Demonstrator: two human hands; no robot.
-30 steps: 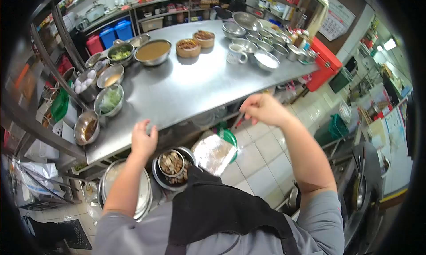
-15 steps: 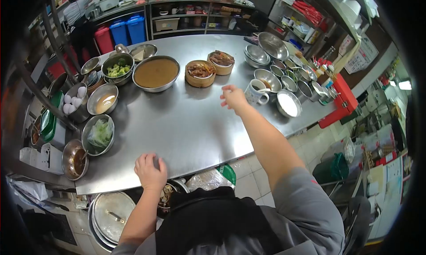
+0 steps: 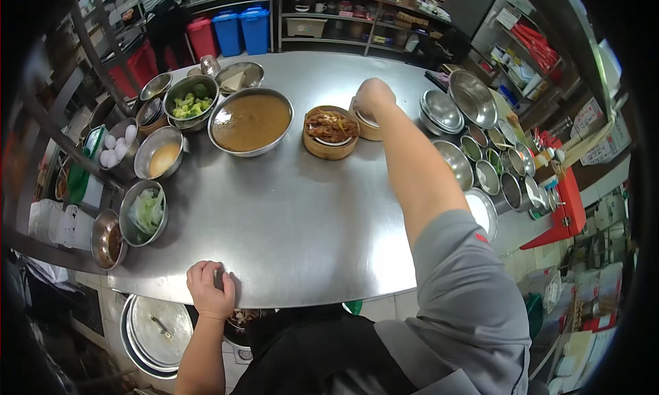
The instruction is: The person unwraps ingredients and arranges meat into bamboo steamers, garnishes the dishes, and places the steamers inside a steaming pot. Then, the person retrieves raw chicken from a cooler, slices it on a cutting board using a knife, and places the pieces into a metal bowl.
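Note:
My right hand (image 3: 375, 95) reaches across to the farther bamboo steamer (image 3: 371, 130), over its left and back part; the fingers are hidden behind the back of the hand, so their grip does not show. Just left of it stands another bamboo steamer (image 3: 320, 148), holding a dish of reddish-brown braised food (image 3: 332, 126). At the near edge of the steel table (image 3: 288, 216), my left hand (image 3: 211, 290) rests with its fingers laid on the surface and the thumb apart, holding nothing.
To the left stand a large bowl of brown liquid (image 3: 251, 122), a bowl of green vegetables (image 3: 192, 106), a container of eggs (image 3: 118, 148) and several smaller bowls. Metal bowls (image 3: 443, 111) and seasoning pots (image 3: 487, 177) crowd the right side. A person (image 3: 163, 24) stands at the back left.
My right hand has moved forward from open table near the mug to the farther steamer. My left hand stays at the near edge. The camera view has shifted, and my arm now covers the mug's area.

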